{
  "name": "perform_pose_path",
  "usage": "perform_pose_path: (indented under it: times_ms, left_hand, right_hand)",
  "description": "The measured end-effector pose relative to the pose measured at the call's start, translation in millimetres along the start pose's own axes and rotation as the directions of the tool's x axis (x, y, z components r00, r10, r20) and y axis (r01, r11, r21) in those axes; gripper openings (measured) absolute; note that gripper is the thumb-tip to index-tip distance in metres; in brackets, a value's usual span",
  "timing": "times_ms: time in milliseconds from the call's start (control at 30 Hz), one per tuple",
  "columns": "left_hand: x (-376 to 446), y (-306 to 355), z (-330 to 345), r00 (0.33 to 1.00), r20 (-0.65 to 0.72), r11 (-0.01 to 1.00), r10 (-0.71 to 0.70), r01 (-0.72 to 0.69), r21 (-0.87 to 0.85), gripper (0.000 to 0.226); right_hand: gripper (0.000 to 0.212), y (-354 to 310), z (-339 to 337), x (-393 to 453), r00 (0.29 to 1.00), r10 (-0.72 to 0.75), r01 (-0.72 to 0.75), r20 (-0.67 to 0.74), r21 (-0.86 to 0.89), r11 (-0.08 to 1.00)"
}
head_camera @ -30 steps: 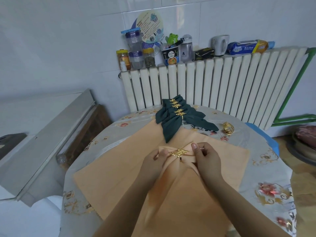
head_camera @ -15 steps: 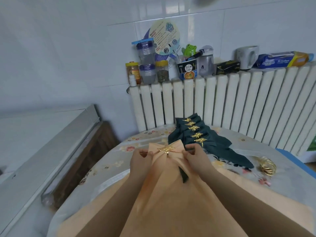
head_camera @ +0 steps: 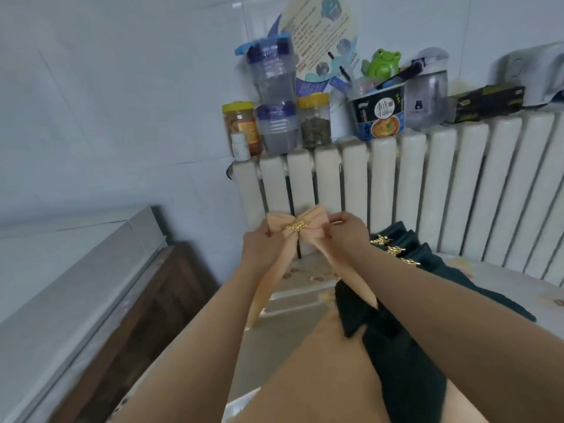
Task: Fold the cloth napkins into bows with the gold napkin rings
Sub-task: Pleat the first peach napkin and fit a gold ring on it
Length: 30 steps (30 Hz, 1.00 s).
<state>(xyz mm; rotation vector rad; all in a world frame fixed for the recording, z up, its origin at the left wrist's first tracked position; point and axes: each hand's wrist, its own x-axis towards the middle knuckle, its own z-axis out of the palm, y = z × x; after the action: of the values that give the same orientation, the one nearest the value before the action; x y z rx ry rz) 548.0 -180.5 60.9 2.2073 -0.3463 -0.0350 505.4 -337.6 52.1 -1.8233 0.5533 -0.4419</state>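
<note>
Both hands lift the peach napkin bow (head_camera: 297, 222): left hand (head_camera: 259, 242) pinches its nine-o'clock loop, right hand (head_camera: 348, 232) its three-o'clock loop, apparently evening them about the gold ring (head_camera: 298, 225). Next, lay it by the green bows (head_camera: 396, 248).

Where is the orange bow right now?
In the head view the orange bow is held up mid-frame between the left hand and right hand, in front of the white radiator, left of the dark green bows.

Head view, down over near forearms
</note>
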Motion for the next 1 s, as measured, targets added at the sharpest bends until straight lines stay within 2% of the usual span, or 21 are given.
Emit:
perform_pose_path:
  times_ms: [67,100,133,200,267,400,501,567,634,734,834,934,1001]
  left_hand:
    - [15.0,-14.3,9.6,0.999,0.038,0.992,-0.002,-0.003,0.124,0.044]
    - [16.9,-13.1,11.9,0.998,0.058,0.988,-0.002,-0.007,0.155,0.049]
    - [25.8,-42.0,33.9,0.996,0.083,0.983,-0.04,0.024,0.18,0.053]
    - [25.7,-47.1,40.4,0.997,0.071,0.972,-0.004,-0.013,0.235,0.06]
    - [30.5,-68.9,60.3,0.997,0.069,0.977,-0.035,0.02,0.211,0.065]
    - [48.4,-89.1,77.4,0.997,0.048,0.966,-0.054,0.04,0.254,0.06]
    - [51.7,-98.8,82.4,0.999,-0.002,0.925,-0.038,0.036,0.378,0.058]
    - [46.1,-97.7,82.3,1.0,-0.022,0.889,-0.015,0.023,0.456,0.058]
    - [33.8,-90.2,79.8,0.995,-0.052,0.838,0.084,-0.042,0.545,0.056]
    - [10.8,-77.9,76.9,0.971,-0.021,0.739,0.24,-0.168,0.652,0.053]
    - [-19.0,-60.0,68.6,0.964,0.066,0.721,0.258,-0.238,0.65,0.053]
    - [-56.0,-43.0,59.5,0.952,0.116,0.758,0.283,-0.297,0.581,0.057]
    - [-96.8,-27.6,52.9,0.948,0.101,0.783,0.301,-0.306,0.542,0.056]
  right_hand:
    - [0.018,16.7,13.6,18.6,0.998,0.043,-0.043,-0.035,-0.009,0.999]
    - [0.019,17.2,13.8,20.3,0.998,0.057,-0.057,-0.031,-0.007,0.998]
    - [0.019,46.5,37.6,33.1,0.996,0.089,-0.089,0.005,-0.019,0.996]
    - [0.025,52.1,39.4,31.7,0.992,0.126,-0.125,0.009,-0.044,0.991]
    - [0.032,66.4,46.1,29.3,0.991,0.135,-0.133,0.016,-0.105,0.986]
    - [0.043,75.3,48.0,25.3,0.984,0.058,-0.033,0.17,-0.148,0.988]
    - [0.029,73.2,46.6,24.9,0.978,-0.026,0.09,0.205,-0.308,0.947]
    - [0.03,74.3,46.3,27.1,0.975,-0.074,0.165,0.212,-0.454,0.875]
    - [0.032,73.5,45.2,20.3,0.968,-0.099,0.213,0.23,-0.55,0.807]
    - [0.031,82.0,44.0,12.4,0.955,-0.157,0.281,0.253,-0.588,0.759]
    - [0.035,67.9,29.9,-24.2,0.946,-0.192,0.318,0.261,-0.632,0.707]
    - [0.042,47.3,10.3,-67.8,0.929,-0.208,0.36,0.305,-0.621,0.696]
    - [0.052,38.9,-9.0,-100.7,0.914,-0.224,0.394,0.338,-0.612,0.686]
